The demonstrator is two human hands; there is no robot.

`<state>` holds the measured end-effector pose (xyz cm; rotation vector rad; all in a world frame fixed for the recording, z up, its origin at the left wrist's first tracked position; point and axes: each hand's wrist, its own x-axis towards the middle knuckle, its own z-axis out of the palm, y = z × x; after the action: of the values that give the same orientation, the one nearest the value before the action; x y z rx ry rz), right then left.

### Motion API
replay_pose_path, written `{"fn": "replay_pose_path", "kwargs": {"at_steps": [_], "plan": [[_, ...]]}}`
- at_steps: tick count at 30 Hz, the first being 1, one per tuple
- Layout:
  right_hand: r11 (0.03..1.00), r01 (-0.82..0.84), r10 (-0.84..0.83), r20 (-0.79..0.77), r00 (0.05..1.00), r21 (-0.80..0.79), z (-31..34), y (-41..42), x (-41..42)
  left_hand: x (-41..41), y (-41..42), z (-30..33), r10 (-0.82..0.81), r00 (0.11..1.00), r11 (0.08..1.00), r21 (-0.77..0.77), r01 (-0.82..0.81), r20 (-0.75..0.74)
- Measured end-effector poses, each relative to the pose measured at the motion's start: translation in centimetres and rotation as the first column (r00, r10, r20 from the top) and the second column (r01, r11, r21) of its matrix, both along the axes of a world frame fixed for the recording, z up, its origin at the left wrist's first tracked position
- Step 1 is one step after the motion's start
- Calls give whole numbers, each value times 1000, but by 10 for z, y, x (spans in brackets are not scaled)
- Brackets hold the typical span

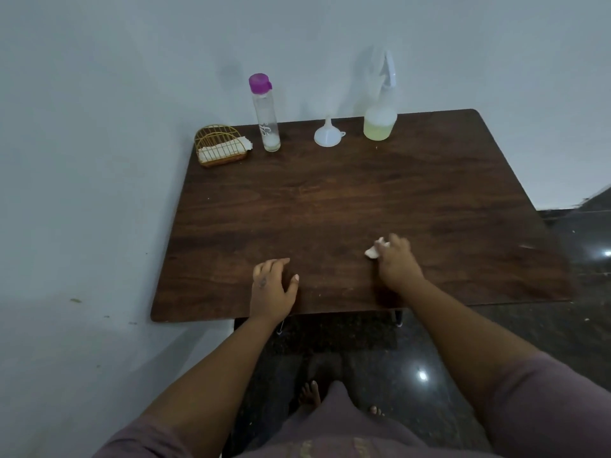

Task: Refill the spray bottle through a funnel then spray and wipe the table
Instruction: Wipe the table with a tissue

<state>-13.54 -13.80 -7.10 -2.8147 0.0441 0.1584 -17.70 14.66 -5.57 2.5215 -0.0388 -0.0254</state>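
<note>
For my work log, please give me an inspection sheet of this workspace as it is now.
Surface: dark wooden table, no puddle seen.
Job's things: spray bottle with yellowish liquid, funnel upside down, purple-capped bottle nearly empty, all at the far edge.
Clutter: gold wire holder with white tissues.
Grippers: right hand holds white tissue on the table; left hand rests on the table.
Cables: nothing seen.
Surroundings: pale wall, dark shiny floor.

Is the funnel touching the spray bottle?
Apart. The head view shows bare tabletop between the funnel and the spray bottle.
</note>
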Motion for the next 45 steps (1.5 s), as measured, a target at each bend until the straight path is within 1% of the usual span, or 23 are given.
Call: {"fn": "replay_pose_path", "kwargs": {"at_steps": [4,6,8,10,12,14,16,18,19,21,23,25,28,31,32,34,35,36,38,40,41,43,45], "plan": [[948,317,-316,49,947,-6,-6,-33,-23,-4,1,-3,-43,999,999,0,43,-3],[945,326,-327,76,942,22,-12,-4,-39,-6,4,-6,-47,999,999,10,47,-9],[984,169,-173,62,983,58,-14,45,-53,-10,7,-9,-38,999,999,5,39,-15],[983,-142,135,70,988,112,-12,97,-66,-13,8,-11,-31,999,999,-7,31,-13],[865,-496,497,-1,868,81,-5,137,-84,-14,9,-11,-17,1000,1000,-20,16,-9],[765,-633,639,-22,768,123,-3,147,-95,-14,12,-11,6,1000,1000,-31,-6,-17],[828,-513,508,87,857,225,0,133,-91,-16,15,-10,18,1000,999,-40,-18,-12],[920,-212,159,182,970,330,8,102,-71,-18,19,-10,22,1000,999,-42,-22,-13],[925,-39,-54,234,971,377,15,81,-57,-19,20,-10,21,1000,999,-40,-22,-16],[867,275,-396,238,887,415,21,29,-31,-22,21,-10,12,1000,999,-35,-13,-16],[808,491,-553,135,822,326,22,-22,-10,-23,20,-11,-15,1000,999,-32,15,3],[796,592,-593,-34,804,126,13,-52,-3,-21,17,-11,-42,999,999,-28,43,21],[899,438,-439,-57,897,-16,7,-29,-9,-15,12,-13,-36,999,999,-37,37,12],[998,63,-63,-6,998,18,-1,52,-35,-9,4,-12,-9,1000,999,-53,8,-29],[993,-115,115,-9,993,31,-3,84,-49,-8,1,-12,-8,999,998,-62,6,-34],[870,-487,489,-15,872,75,-3,135,-81,-5,-4,-10,5,1000,996,-94,-8,-22],[801,-583,589,-7,808,137,-4,146,-92,-3,-6,-8,19,1000,994,-111,-21,-17],[768,-602,611,31,791,217,-2,145,-97,-1,-6,-7,33,999,992,-124,-34,-16],[833,-458,448,107,888,311,2,117,-92,2,-4,-6,48,999,990,-131,-50,-22],[928,-115,36,221,975,355,6,68,-74,3,-3,-7,47,999,992,-119,-49,-23],[925,82,-178,233,956,370,9,38,-63,2,-4,-8,41,999,992,-115,-43,-20],[867,391,-446,135,885,308,9,-16,-52,-2,-8,-10,24,1000,993,-117,-26,-15],[857,483,-499,51,865,180,1,-40,-55,-6,-14,-11,-2,1000,993,-117,1,-14]]}}
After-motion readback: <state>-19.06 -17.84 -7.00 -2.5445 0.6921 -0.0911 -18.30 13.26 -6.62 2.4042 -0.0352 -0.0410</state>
